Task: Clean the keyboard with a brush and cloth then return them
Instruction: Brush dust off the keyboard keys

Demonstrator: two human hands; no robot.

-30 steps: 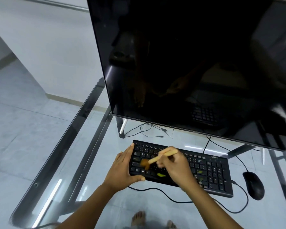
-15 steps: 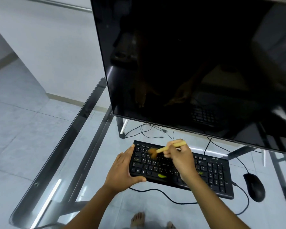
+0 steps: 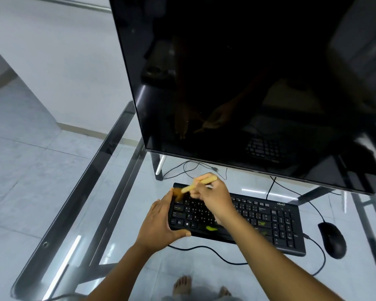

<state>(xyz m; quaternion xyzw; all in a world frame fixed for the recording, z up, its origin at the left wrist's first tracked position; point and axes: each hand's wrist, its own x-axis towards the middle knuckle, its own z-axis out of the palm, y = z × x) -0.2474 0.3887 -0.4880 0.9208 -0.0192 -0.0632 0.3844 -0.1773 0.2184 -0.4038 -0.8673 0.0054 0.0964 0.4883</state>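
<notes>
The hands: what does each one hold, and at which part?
The right hand holds the brush by its wooden handle. The left hand grips the left end of the keyboard.

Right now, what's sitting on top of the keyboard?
On the keyboard: a brush in the right hand, bristles at the far left corner, and small yellow-green bits. The left hand grips its left edge. Keys beneath both hands are hidden.

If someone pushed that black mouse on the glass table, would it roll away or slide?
The mouse would probably slide, not roll: it looks low and flat-bottomed. The glass table looks smooth and shiny, so it may glide easily. Its cable loops loosely toward the keyboard, which might tug it back if pushed far.
</notes>
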